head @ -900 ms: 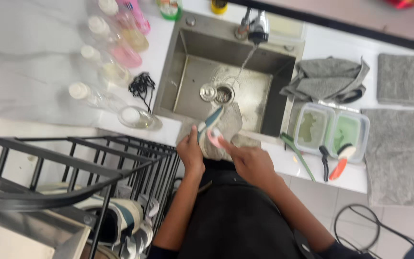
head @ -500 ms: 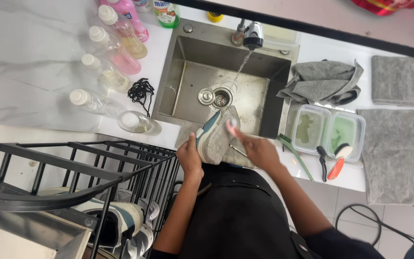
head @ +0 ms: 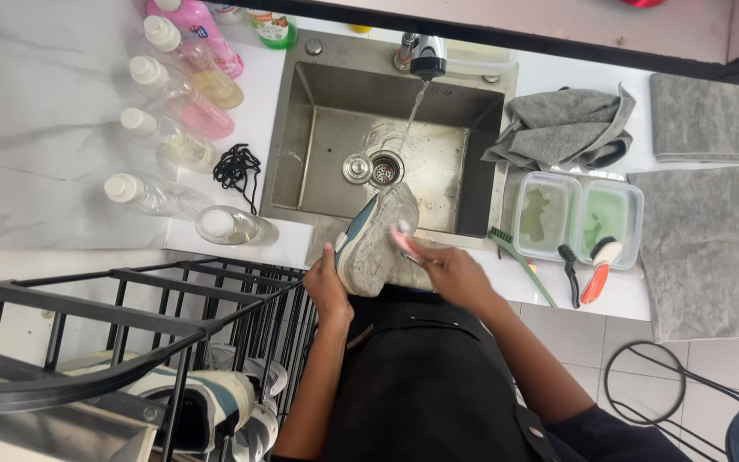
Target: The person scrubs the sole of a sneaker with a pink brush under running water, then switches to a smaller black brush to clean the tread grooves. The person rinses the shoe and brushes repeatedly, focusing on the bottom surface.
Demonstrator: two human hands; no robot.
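A white marble-look counter (head: 36, 128) runs around a steel sink (head: 301, 111), and the tap (head: 425, 60) at the sink's far edge is running, a thin stream falling toward the drain (head: 384, 171). A loose plug (head: 356, 168) lies just beside the drain.

At the sink's near edge the person holds a grubby sneaker (head: 374, 244), sole side up, its toe pointing over the basin. The left hand (head: 325, 287) is wrapped around the heel end, fingers closed on it. The right hand (head: 451, 274) is curled around a small brush with a pink head (head: 402, 239), the head pressed against the sole (the handle is mostly hidden in the fist). Under the shoe, a damp grey cloth (head: 416, 272) lies over the near rim of the sink.

To the left of the sink stand several clear bottles (head: 177, 94) with white caps, holding pinkish and yellowish liquids, and a tangle of black laces (head: 237, 167) lies near them. To the right of the sink sits a crumpled grey towel (head: 562, 128), and nearer the person two plastic tubs (head: 579, 218) of greenish liquid. A green-handled brush (head: 519, 261), a black one (head: 570, 269) and an orange-handled one (head: 599, 269) lie across or beside the tubs. Further right are a folded grey cloth (head: 699, 115) and a spread one (head: 712, 248).

Left of the sink and below counter level, a black wire rack (head: 130, 308) holds another pair of sneakers (head: 224, 398).
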